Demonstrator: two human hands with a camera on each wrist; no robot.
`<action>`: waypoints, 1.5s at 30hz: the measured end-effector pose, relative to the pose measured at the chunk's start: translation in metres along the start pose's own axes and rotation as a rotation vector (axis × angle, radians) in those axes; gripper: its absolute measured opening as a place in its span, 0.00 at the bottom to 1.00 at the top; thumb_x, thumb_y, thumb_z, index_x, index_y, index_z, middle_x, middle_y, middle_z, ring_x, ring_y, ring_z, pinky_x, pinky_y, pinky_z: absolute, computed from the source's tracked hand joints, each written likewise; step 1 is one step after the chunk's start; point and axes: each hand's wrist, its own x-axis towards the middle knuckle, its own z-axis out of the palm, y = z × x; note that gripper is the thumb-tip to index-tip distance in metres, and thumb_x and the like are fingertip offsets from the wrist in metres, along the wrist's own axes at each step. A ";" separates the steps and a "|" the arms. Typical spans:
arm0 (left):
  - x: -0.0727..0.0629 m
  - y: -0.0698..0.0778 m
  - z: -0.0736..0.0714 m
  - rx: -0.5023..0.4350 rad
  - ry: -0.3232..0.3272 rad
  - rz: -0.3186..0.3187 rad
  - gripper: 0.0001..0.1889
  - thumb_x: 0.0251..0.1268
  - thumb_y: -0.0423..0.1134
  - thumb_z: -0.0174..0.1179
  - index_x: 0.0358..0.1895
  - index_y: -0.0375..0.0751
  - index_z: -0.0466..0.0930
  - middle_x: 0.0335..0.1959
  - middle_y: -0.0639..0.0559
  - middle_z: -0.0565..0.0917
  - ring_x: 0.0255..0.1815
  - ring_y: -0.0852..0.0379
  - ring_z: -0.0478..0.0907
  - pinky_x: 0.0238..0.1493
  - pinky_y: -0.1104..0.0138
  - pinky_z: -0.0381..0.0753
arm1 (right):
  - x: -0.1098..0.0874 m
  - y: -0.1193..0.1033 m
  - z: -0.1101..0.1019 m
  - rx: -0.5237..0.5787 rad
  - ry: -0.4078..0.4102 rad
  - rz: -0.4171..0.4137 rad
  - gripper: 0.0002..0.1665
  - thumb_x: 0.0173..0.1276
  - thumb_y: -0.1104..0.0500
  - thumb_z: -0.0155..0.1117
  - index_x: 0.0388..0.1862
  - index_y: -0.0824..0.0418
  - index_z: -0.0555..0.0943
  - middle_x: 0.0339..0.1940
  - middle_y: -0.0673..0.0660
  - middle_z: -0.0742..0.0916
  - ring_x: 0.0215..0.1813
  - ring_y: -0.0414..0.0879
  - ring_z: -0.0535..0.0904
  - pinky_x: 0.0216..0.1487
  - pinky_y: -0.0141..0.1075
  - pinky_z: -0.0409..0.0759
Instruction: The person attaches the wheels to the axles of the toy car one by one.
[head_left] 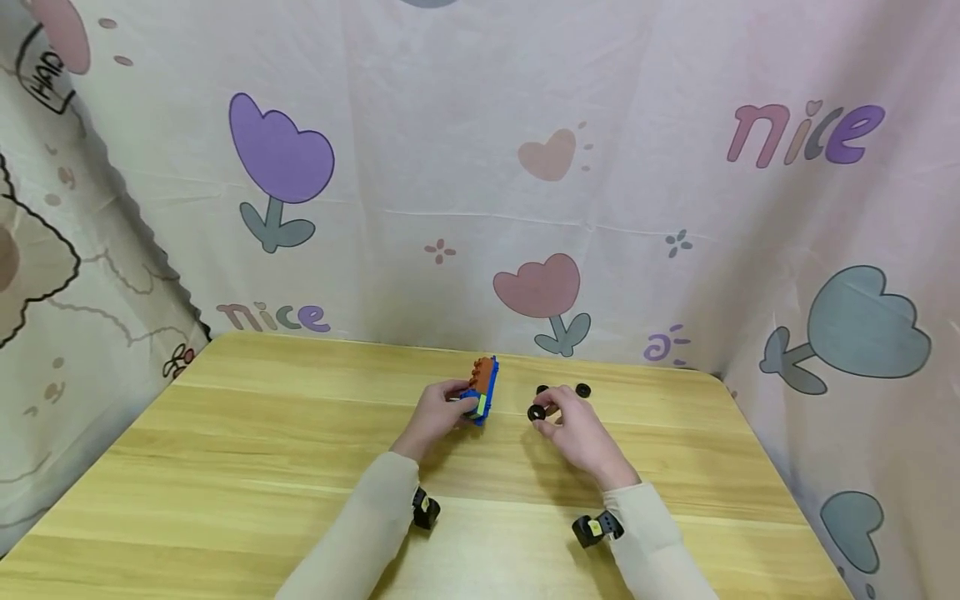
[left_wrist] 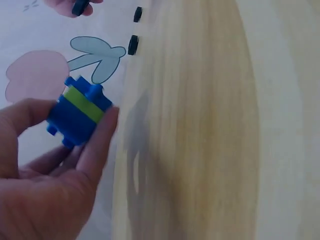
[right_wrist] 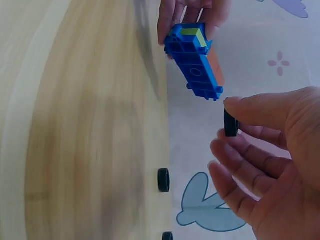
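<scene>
Right hand (head_left: 581,432) pinches black wheel (head_left: 536,413), right of blue-orange toy (head_left: 490,390), apart from it. Left hand (head_left: 435,417) grips toy's near end; long axis runs near to far, underside facing right, exact tilt unclear. Loose wheels (head_left: 583,390) beyond right hand.

Yellow, wood-grained table (head_left: 300,467); above it, blue, orange and lime toy (right_wrist: 197,70); on it, black wheels (right_wrist: 163,180); behind it, tulip-printed cloth (head_left: 420,150).

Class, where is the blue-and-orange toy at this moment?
In the head view, the blue-and-orange toy is held above the table in the person's left hand, left of the right hand, which pinches a black wheel.
</scene>
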 end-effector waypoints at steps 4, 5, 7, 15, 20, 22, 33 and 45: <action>-0.004 -0.005 -0.003 -0.090 -0.047 -0.015 0.25 0.68 0.28 0.59 0.67 0.26 0.68 0.57 0.33 0.75 0.47 0.45 0.80 0.46 0.58 0.82 | -0.001 -0.004 0.000 0.029 0.005 -0.039 0.16 0.62 0.67 0.71 0.48 0.63 0.81 0.43 0.51 0.81 0.46 0.47 0.78 0.46 0.41 0.80; -0.005 -0.006 -0.003 -0.115 -0.055 -0.022 0.25 0.68 0.27 0.59 0.67 0.27 0.67 0.59 0.33 0.74 0.48 0.45 0.80 0.47 0.57 0.82 | -0.002 -0.005 0.000 0.038 0.004 -0.049 0.15 0.62 0.67 0.71 0.48 0.63 0.81 0.42 0.51 0.81 0.46 0.46 0.78 0.46 0.40 0.80; -0.007 -0.008 -0.004 -0.159 -0.074 -0.027 0.26 0.67 0.25 0.58 0.68 0.27 0.66 0.61 0.33 0.72 0.51 0.43 0.79 0.49 0.56 0.81 | -0.003 -0.009 0.000 0.065 -0.002 -0.065 0.16 0.62 0.67 0.71 0.48 0.63 0.81 0.41 0.49 0.80 0.45 0.44 0.77 0.46 0.40 0.80; -0.016 -0.007 -0.003 -0.223 -0.145 0.003 0.30 0.64 0.22 0.59 0.70 0.30 0.64 0.62 0.33 0.71 0.55 0.44 0.77 0.52 0.54 0.79 | -0.012 -0.030 0.000 0.144 0.016 -0.144 0.18 0.60 0.68 0.72 0.49 0.61 0.81 0.41 0.48 0.80 0.42 0.43 0.79 0.43 0.41 0.82; -0.020 -0.007 -0.002 -0.237 -0.189 0.028 0.31 0.63 0.22 0.60 0.70 0.30 0.63 0.63 0.34 0.70 0.54 0.46 0.78 0.51 0.53 0.80 | -0.012 -0.034 0.005 0.146 0.020 -0.176 0.18 0.60 0.69 0.72 0.49 0.60 0.81 0.42 0.47 0.80 0.42 0.42 0.78 0.43 0.43 0.82; -0.021 -0.008 -0.001 -0.241 -0.200 0.034 0.31 0.63 0.21 0.60 0.70 0.29 0.63 0.63 0.34 0.71 0.54 0.46 0.78 0.51 0.54 0.80 | -0.013 -0.034 0.006 0.143 0.014 -0.180 0.18 0.60 0.68 0.72 0.49 0.59 0.81 0.42 0.47 0.80 0.42 0.42 0.78 0.43 0.44 0.82; -0.023 -0.008 0.002 -0.272 -0.209 0.034 0.32 0.63 0.21 0.59 0.71 0.29 0.59 0.65 0.33 0.70 0.61 0.42 0.73 0.53 0.54 0.79 | -0.014 -0.037 0.013 0.137 0.002 -0.218 0.17 0.60 0.67 0.73 0.47 0.59 0.80 0.41 0.46 0.79 0.38 0.41 0.78 0.42 0.45 0.81; -0.024 -0.011 0.004 -0.295 -0.230 0.046 0.32 0.63 0.22 0.59 0.70 0.28 0.59 0.65 0.32 0.69 0.61 0.43 0.73 0.53 0.55 0.79 | -0.014 -0.035 0.019 0.156 0.016 -0.248 0.17 0.59 0.66 0.74 0.45 0.58 0.80 0.37 0.46 0.79 0.38 0.42 0.78 0.41 0.43 0.80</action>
